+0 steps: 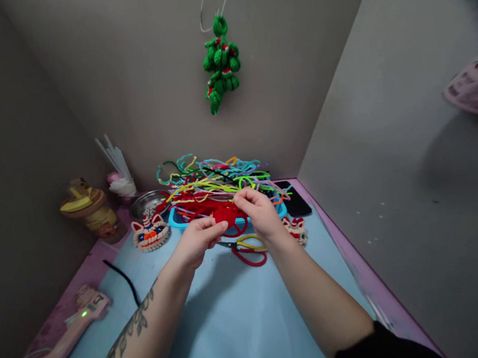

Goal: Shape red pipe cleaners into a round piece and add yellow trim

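Note:
Both of my hands meet above the light blue table mat (pixel 241 321). My left hand (pixel 197 241) pinches the left side of a red pipe cleaner piece (pixel 229 216) with its fingers closed. On the right side of the same red piece, my right hand (pixel 261 211) has its fingers curled around it. A red loop hangs below the hands. Just under them lie scissors (pixel 246 249) with red and yellow handles.
A blue tray (pixel 177 218) heaped with coloured pipe cleaners (pixel 216 176) stands behind the hands. Two small cat-face crafts (pixel 151 231) (pixel 296 229), a metal bowl (pixel 147 202), a black phone (pixel 295 200), a pink glue gun (pixel 78 320) and a hanging green craft (pixel 220 63) surround the spot.

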The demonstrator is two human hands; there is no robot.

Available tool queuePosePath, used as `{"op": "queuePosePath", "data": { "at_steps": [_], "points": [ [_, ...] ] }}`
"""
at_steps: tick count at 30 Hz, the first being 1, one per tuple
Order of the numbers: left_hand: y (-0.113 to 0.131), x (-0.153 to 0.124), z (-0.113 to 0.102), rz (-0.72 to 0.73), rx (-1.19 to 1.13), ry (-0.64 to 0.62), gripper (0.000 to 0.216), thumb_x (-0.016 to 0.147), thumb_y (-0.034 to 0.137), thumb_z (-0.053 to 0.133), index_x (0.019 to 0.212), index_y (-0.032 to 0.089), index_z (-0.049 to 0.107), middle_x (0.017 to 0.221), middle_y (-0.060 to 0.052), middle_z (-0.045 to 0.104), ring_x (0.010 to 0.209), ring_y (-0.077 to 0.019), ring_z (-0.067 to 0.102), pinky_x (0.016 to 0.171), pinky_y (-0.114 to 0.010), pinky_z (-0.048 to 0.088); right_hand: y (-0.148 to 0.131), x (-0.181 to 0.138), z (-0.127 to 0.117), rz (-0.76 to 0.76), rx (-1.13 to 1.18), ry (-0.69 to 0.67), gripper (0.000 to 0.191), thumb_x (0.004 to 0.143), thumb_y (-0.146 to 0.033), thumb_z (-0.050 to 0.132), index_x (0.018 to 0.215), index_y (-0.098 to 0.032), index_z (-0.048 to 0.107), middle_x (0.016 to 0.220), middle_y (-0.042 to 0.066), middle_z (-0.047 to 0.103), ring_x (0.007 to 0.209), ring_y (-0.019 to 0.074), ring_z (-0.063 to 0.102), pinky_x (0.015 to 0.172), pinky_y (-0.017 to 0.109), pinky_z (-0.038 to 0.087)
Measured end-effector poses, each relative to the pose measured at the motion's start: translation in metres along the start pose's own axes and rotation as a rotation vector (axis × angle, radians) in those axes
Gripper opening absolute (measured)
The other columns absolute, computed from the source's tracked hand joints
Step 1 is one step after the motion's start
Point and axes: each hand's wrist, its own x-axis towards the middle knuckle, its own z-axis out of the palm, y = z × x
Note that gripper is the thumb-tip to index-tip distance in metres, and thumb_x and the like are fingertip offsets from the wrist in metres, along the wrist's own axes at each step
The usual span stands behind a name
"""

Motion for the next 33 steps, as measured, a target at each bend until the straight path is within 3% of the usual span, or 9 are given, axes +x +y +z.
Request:
{"op": "queuePosePath", "data": {
  "at_steps": [5, 8, 11, 13, 17, 26, 33],
  "points": [
    [0.004, 0.001, 0.001, 0.045, -0.091, 0.102, 0.041, 0.062, 0.044, 0.077, 0.055, 0.016, 0.047, 0.048, 0.006, 0.041, 0.043, -0.0045, 0.03, 0.044, -0.021, 0.018, -0.001, 0.0, 0.0, -0.132, -0.105, 0.071, 0.018, 0.079, -0.038, 0.06, 0.085, -0.023, 0.067, 0.111, 0.006, 0.059, 0.108, 0.0216, 0.054, 0.09, 0.034, 0.045],
    [0.006, 0.001, 0.002, 0.056, -0.192, 0.181, 0.044, 0.059, 0.046, 0.078, 0.057, 0.016, 0.047, 0.05, 0.006, 0.042, 0.044, -0.0038, 0.031, 0.044, -0.02, 0.019, -0.007, -0.004, 0.0, -0.155, -0.186, 0.124, 0.018, 0.08, -0.036, 0.059, 0.075, -0.022, 0.068, 0.123, 0.008, 0.055, 0.124, 0.0243, 0.047, 0.103, 0.039, 0.036],
    [0.006, 0.0, 0.004, 0.063, -0.275, 0.215, 0.045, 0.057, 0.045, 0.08, 0.058, 0.015, 0.047, 0.051, 0.007, 0.043, 0.044, -0.0032, 0.032, 0.044, -0.018, 0.02, -0.012, -0.008, 0.005, -0.134, -0.292, 0.081, 0.015, 0.077, -0.033, 0.064, 0.07, -0.022, 0.071, 0.135, 0.008, 0.05, 0.134, 0.0267, 0.037, 0.111, 0.043, 0.025],
    [0.006, 0.0, 0.005, 0.078, -0.295, 0.218, 0.045, 0.057, 0.045, 0.081, 0.058, 0.015, 0.046, 0.051, 0.006, 0.043, 0.045, -0.0032, 0.033, 0.044, -0.018, 0.021, -0.012, -0.01, 0.01, -0.097, -0.308, 0.074, 0.01, 0.073, -0.031, 0.067, 0.072, -0.023, 0.072, 0.141, 0.007, 0.045, 0.137, 0.0279, 0.033, 0.113, 0.044, 0.021],
    [0.005, 0.0, 0.008, 0.089, -0.288, 0.231, 0.046, 0.057, 0.045, 0.081, 0.056, 0.015, 0.046, 0.049, 0.006, 0.043, 0.044, -0.0032, 0.033, 0.043, -0.018, 0.021, -0.006, -0.011, 0.016, -0.014, -0.186, 0.062, 0.009, 0.071, -0.03, 0.068, 0.071, -0.022, 0.071, 0.143, 0.007, 0.044, 0.136, 0.0274, 0.036, 0.111, 0.041, 0.025],
    [0.002, -0.002, 0.016, 0.055, -0.339, 0.324, 0.043, 0.052, 0.045, 0.082, 0.061, 0.014, 0.052, 0.049, 0.007, 0.045, 0.042, -0.0026, 0.033, 0.042, -0.018, 0.02, -0.008, -0.02, 0.026, -0.109, -0.268, 0.189, 0.007, 0.073, -0.026, 0.064, 0.068, -0.022, 0.067, 0.145, 0.005, 0.04, 0.137, 0.0253, 0.034, 0.113, 0.039, 0.023],
    [0.001, -0.003, 0.017, 0.129, -0.235, 0.318, 0.044, 0.057, 0.045, 0.079, 0.054, 0.015, 0.047, 0.046, 0.007, 0.043, 0.043, -0.0036, 0.032, 0.044, -0.019, 0.02, -0.001, -0.016, 0.025, -0.058, -0.23, 0.141, 0.012, 0.074, -0.03, 0.065, 0.065, -0.021, 0.066, 0.144, 0.008, 0.042, 0.137, 0.0264, 0.034, 0.111, 0.04, 0.025]
  ]
}}
